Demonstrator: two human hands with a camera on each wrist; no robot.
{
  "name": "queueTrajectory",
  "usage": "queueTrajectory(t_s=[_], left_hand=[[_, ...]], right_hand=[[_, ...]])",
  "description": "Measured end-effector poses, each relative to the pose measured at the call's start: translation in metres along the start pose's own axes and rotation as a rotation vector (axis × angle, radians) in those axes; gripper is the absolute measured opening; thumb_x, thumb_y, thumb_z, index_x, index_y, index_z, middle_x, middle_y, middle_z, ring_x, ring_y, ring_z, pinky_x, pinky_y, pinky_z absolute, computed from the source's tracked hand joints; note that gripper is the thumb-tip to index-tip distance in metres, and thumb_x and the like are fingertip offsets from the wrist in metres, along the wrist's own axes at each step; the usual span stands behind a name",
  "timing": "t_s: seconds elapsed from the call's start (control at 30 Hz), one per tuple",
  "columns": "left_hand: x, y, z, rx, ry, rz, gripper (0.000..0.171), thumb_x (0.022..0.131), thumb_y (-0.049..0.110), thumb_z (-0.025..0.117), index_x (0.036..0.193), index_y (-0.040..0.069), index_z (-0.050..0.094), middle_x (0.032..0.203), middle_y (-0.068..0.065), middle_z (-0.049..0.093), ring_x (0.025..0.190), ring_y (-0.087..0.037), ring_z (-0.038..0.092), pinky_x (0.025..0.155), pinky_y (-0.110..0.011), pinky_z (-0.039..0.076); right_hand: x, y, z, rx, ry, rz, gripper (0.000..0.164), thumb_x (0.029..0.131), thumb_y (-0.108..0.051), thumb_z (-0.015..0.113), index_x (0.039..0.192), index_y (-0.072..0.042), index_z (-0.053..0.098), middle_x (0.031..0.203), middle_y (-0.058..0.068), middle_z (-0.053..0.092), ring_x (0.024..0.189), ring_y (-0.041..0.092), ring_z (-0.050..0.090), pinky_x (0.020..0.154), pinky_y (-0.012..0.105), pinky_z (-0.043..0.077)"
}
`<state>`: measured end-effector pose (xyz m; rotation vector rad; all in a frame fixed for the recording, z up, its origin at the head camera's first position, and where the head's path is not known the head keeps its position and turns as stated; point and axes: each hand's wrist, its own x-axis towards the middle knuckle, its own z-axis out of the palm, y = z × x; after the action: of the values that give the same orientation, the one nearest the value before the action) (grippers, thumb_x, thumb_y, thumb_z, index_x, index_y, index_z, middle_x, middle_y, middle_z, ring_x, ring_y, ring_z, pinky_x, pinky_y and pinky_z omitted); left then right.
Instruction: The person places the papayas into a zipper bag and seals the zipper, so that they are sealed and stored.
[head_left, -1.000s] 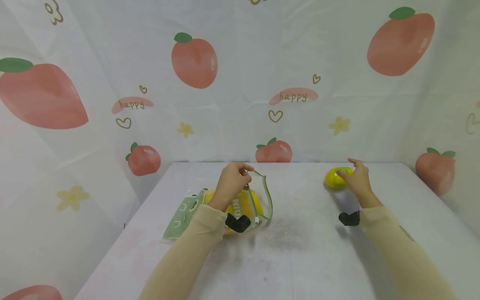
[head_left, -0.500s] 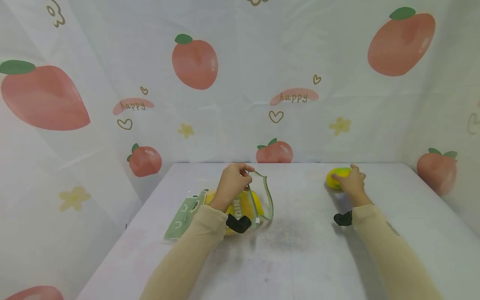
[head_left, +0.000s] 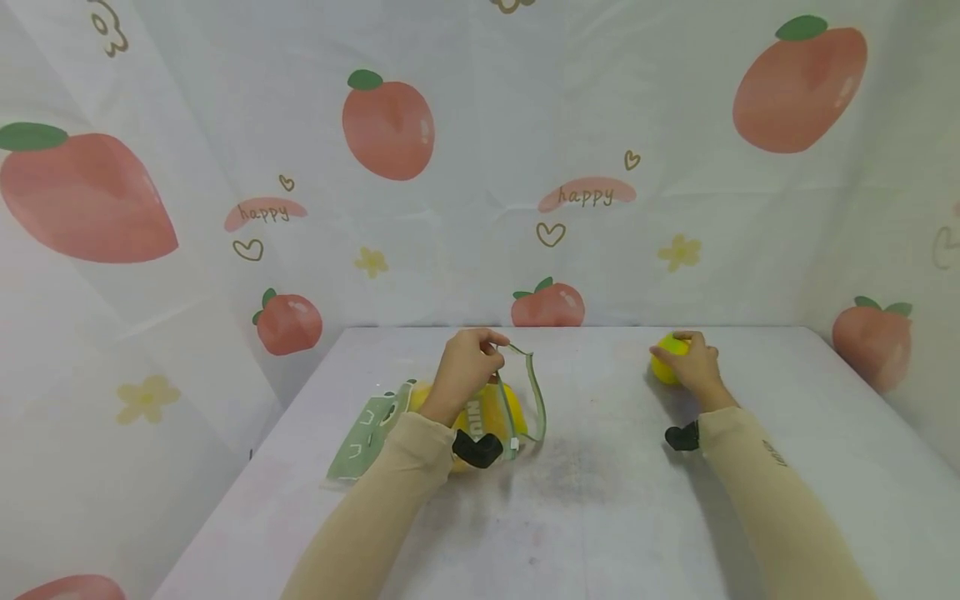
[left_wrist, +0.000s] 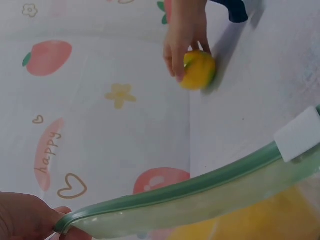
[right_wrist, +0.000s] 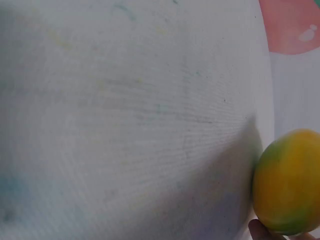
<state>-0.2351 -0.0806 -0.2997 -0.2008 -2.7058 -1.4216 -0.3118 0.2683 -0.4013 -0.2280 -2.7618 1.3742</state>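
In the head view my left hand [head_left: 463,371] pinches the rim of a translucent green zip bag [head_left: 360,442]. The bag lies on the table with its mouth spread toward the right and yellow contents inside, partly hidden by my hand and wrist. A white zip slider [left_wrist: 299,134] shows on the bag's green edge in the left wrist view. At the far right, my right hand [head_left: 699,367] grips a yellow-green mango [head_left: 664,372], thumb on the near side and fingers over the top. The right wrist view shows the mango [right_wrist: 287,182] up close, with a fingertip below it.
A white table [head_left: 592,533] carries the bag and the mango. Behind and beside it hangs a white cloth backdrop [head_left: 480,167] printed with peaches, hearts and flowers. Black wrist mounts [head_left: 477,450] sit at both cuffs.
My right hand has moved left onto the mango and closed its fingers round it; the mango has turned. The left hand and the bag stay almost where they were.
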Motion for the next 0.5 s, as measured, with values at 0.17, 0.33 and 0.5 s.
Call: queueTrajectory(t_s=[0.17,0.33,0.5], left_hand=[[-0.001,0.0013,-0.0006,-0.007,-0.001,-0.009,0.028,0.086,0.0,0.056,0.11,0.003,0.071,0.079,-0.006,0.054,0.054,-0.016,0.058,0.06,-0.025,0.057],[-0.0018,0.0024,-0.0011,-0.011,-0.003,-0.01,0.028,0.086,0.0,0.056,0.11,0.003,0.07,0.079,-0.006,0.054,0.053,-0.016,0.057,0.06,-0.025,0.057],[-0.0016,0.0015,-0.002,-0.008,0.0,-0.013,0.029,0.086,0.0,0.055,0.11,0.004,0.071,0.079,-0.007,0.055,0.054,-0.017,0.059,0.06,-0.026,0.057]], right_hand=[[-0.0033,-0.0003,0.0021,-0.013,-0.026,-0.016,0.074,0.096,-0.035,0.055,0.146,0.004,0.017,0.139,0.045,0.018,0.125,0.058,0.03,0.107,0.066,0.03],[-0.0041,0.0001,0.0033,-0.052,-0.028,-0.043,0.072,0.095,-0.029,0.056,0.145,0.005,0.017,0.137,0.047,0.021,0.123,0.058,0.032,0.104,0.065,0.034],[-0.0044,-0.0012,0.0045,-0.07,-0.05,-0.076,0.069,0.094,-0.028,0.057,0.144,0.006,0.022,0.137,0.047,0.023,0.121,0.056,0.033,0.102,0.065,0.035]])
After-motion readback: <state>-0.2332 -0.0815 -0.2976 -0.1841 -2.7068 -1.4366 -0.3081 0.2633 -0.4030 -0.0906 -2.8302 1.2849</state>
